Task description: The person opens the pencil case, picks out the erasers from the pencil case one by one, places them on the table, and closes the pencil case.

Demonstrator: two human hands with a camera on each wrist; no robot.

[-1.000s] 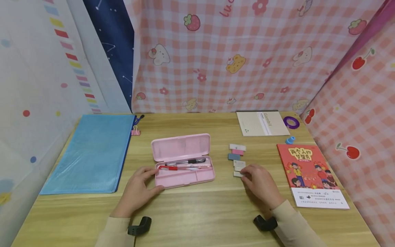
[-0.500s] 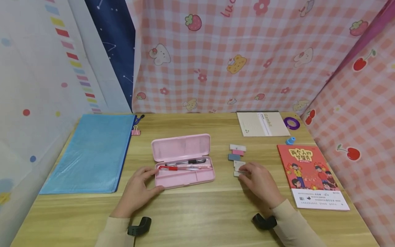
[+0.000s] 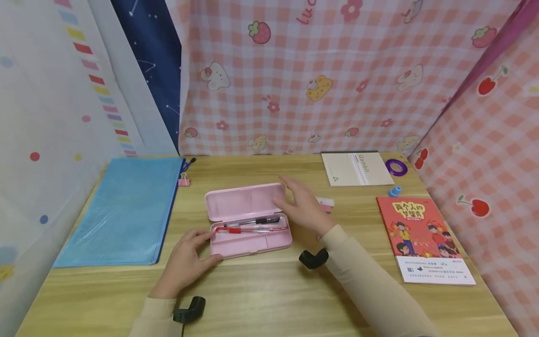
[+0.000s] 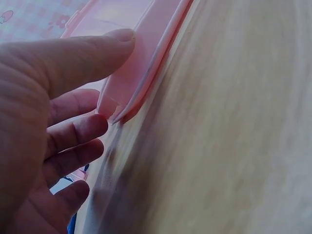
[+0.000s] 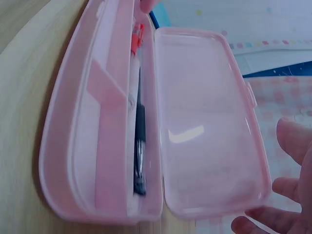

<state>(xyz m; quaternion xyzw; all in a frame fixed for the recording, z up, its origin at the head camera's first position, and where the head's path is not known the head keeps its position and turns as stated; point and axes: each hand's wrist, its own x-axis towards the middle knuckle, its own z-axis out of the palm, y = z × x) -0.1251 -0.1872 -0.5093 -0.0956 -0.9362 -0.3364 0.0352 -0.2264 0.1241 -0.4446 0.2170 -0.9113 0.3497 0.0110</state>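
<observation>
A pink pencil case (image 3: 242, 247) lies on the table with its lid (image 3: 244, 203) swung back. Inside it are a red-capped pen (image 3: 235, 230) and a black pen (image 3: 267, 220); the front compartments show bare in the right wrist view. My left hand (image 3: 185, 260) holds the case's left end, thumb at the near corner and the other fingers (image 4: 78, 131) curled by the end wall. At the lid's right end my right hand (image 3: 302, 206) has its fingers spread, nothing between them. Behind it a white eraser (image 3: 326, 201) and part of a pink one show; the other erasers are hidden.
A blue mesh folder (image 3: 122, 210) lies left, with a pink binder clip (image 3: 184, 181) at its edge. On the right are a red book (image 3: 421, 234), a small blue cone-shaped thing (image 3: 395, 191), a notebook (image 3: 349, 171) and a purple ring (image 3: 396, 167). Curtains enclose the table.
My right hand has left the row of erasers and moved left and away from me to the lid, its fingers spreading. The left hand stays at the case.
</observation>
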